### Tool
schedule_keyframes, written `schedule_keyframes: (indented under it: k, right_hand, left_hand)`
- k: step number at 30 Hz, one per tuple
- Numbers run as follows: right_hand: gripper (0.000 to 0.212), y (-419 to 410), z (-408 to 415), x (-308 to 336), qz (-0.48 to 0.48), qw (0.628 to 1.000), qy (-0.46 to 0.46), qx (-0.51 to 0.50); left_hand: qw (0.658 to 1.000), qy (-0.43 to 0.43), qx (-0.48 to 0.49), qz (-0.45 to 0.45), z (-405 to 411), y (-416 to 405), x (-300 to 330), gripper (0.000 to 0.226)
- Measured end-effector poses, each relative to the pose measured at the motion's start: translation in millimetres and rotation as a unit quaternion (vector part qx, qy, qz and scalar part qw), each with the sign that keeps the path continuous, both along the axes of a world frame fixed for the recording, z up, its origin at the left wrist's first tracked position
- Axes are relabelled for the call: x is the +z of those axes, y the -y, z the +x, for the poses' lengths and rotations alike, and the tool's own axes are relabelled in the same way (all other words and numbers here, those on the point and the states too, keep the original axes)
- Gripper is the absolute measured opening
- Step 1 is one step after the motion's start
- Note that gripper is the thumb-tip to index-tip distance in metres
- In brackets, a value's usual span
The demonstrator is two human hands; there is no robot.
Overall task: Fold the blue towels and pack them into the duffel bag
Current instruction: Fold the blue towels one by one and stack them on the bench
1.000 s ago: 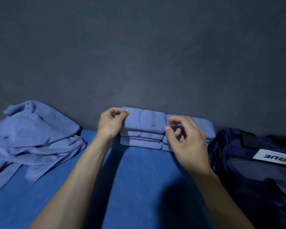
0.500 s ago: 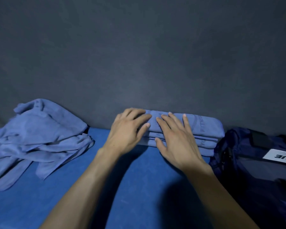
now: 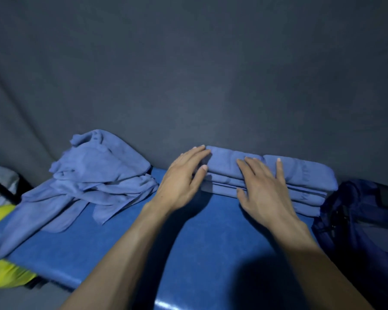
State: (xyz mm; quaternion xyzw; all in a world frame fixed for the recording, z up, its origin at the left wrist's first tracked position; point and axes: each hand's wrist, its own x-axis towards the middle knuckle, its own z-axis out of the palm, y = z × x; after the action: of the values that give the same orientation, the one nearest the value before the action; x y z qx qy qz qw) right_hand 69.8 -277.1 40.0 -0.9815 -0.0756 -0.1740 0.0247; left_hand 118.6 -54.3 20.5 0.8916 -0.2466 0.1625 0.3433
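A stack of folded blue towels [image 3: 300, 175] lies at the back of the blue table [image 3: 126, 247], against the dark backdrop. My left hand [image 3: 182, 180] lies flat with straight fingers against the stack's left end. My right hand [image 3: 262, 189] lies flat on the stack's top and front, fingers spread. A heap of unfolded blue towels [image 3: 94, 180] sits at the table's left. The dark navy duffel bag [image 3: 363, 220] stands at the right, right beside the stack.
A dark grey cloth backdrop [image 3: 188, 74] hangs just behind the table. Something yellow [image 3: 2, 271] lies below the table's left edge, next to a black bar [image 3: 0, 186]. The table's front edge runs across the lower left.
Both hands went from pinching the top folded towel to lying flat on the stack. The view has shifted left, so the bag's white label is out of frame.
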Motion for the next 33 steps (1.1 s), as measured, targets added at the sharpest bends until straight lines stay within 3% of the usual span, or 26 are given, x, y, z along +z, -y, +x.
schedule_keyframes:
  k: [3,7,11,13,18,21,25,30,33]
  right_hand:
    - [0.067,-3.4,-0.5,-1.3,0.009,1.0,0.014,-0.002]
    - [0.068,-8.9,-0.9,-3.7,0.019,0.999,0.048,0.007]
    - [0.059,-18.9,-4.7,-2.7,0.039,0.994,0.099,0.038]
    - [0.058,-26.9,-9.8,-3.4,0.055,0.989,0.12,0.064]
    - [0.058,-50.9,-22.2,-14.6,0.072,0.983,0.103,0.136]
    - [0.059,-62.4,-30.3,-18.9,0.099,0.978,0.076,0.167]
    - [0.057,-72.1,-43.4,-19.2,0.153,0.97,0.041,0.183]
    - [0.052,-79.6,-63.9,-15.8,0.258,0.945,-0.02,0.198]
    - [0.053,-87.2,-77.7,-5.8,0.365,0.908,-0.021,0.205]
  left_hand:
    - [0.993,0.052,0.094,0.048,-5.2,-39.2,-2.3,0.029]
    - [0.959,0.073,0.231,0.149,-11.9,-99.3,-6.1,0.023]
    - [0.915,0.056,0.339,0.211,-19.3,-141.6,-10.9,0.037]
    - [0.909,0.073,0.35,0.216,-20.3,-147.7,-13.8,0.031]
    - [0.921,0.115,0.32,0.188,-22.1,-140.9,1.7,0.013]
    - [0.923,0.119,0.331,0.158,-29.6,-138.7,10.0,0.026]
    - [0.921,0.155,0.346,0.086,-41.2,-138.5,24.2,0.027]
    - [0.965,0.084,0.177,-0.172,-70.2,-125.0,50.3,0.014]
    - [0.982,0.016,0.032,-0.183,-99.5,-102.0,74.3,0.022]
